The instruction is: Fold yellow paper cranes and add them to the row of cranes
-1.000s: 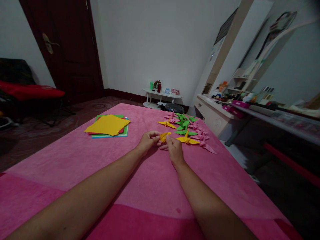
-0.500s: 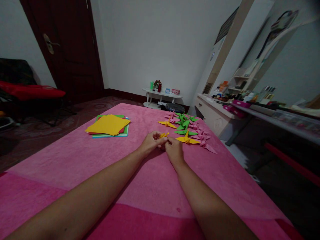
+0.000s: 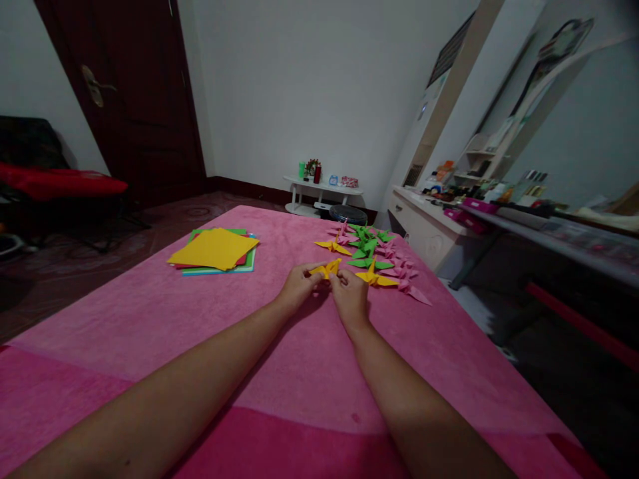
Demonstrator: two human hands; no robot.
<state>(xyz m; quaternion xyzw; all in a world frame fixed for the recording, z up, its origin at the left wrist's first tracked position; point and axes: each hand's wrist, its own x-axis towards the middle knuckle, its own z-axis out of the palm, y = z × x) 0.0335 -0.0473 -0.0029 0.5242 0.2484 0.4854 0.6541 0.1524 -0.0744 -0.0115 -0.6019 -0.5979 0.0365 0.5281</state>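
Note:
A yellow paper crane [image 3: 329, 268] is held between my two hands, above the middle of the pink cloth [image 3: 239, 332]. My left hand [image 3: 298, 285] pinches its left side with thumb and fingers. My right hand [image 3: 350, 296] has its fingertips closed on the right side. Just right of my right hand lies a finished yellow crane [image 3: 375, 278] with its wings spread. Another yellow crane [image 3: 333, 246] rests a little farther back. Green cranes [image 3: 366, 249] and pink cranes [image 3: 399, 269] sit close together behind and to the right.
Left of my hands lies a stack of coloured paper sheets [image 3: 214, 249], yellow on top. A small white table [image 3: 324, 186] stands against the far wall. To the right is a dressing table [image 3: 439, 216] crowded with bottles; a red chair [image 3: 60, 183] is on the left.
The yellow crane, mostly covered by my fingers before, now shows with its wings out to the sides. My hands have moved slightly apart around it.

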